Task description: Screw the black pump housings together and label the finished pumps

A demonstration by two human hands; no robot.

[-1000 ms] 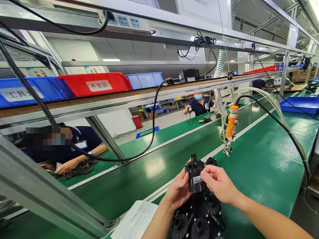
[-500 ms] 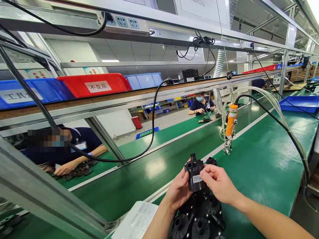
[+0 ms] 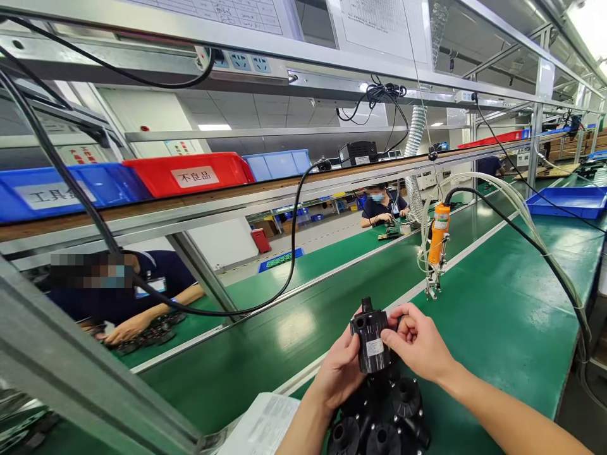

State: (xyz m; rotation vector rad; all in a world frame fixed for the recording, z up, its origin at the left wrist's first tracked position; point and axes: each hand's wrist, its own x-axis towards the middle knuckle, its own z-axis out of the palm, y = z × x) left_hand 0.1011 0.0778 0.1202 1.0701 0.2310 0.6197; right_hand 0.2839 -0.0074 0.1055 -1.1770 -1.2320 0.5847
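A small black plastic pump (image 3: 372,338) stands nearly upright in my left hand (image 3: 342,361), whose fingers wrap round its left side and back. On its front is a white label (image 3: 374,347) with print too small to read. My right hand (image 3: 417,341) is closed, with the thumb on the pump's right side by the label's edge and the other fingers curled, partly hidden. Below the hands, several more black pumps (image 3: 406,398) stand close together on the green work surface. A stack of white label sheets (image 3: 265,420) lies left of my left forearm.
An orange electric screwdriver (image 3: 439,234) hangs ahead with its cable and clear tubes. A blue tray (image 3: 566,202) lies far right. Blue and red bins (image 3: 190,175) line the shelf above. A metal post (image 3: 71,360) slants at left. Two co-workers sit across the belt (image 3: 284,328).
The view has tilted up slightly, so the shelf and bins sit lower in it. My right fingers have shifted a little at the pump's side; my left hand keeps its hold.
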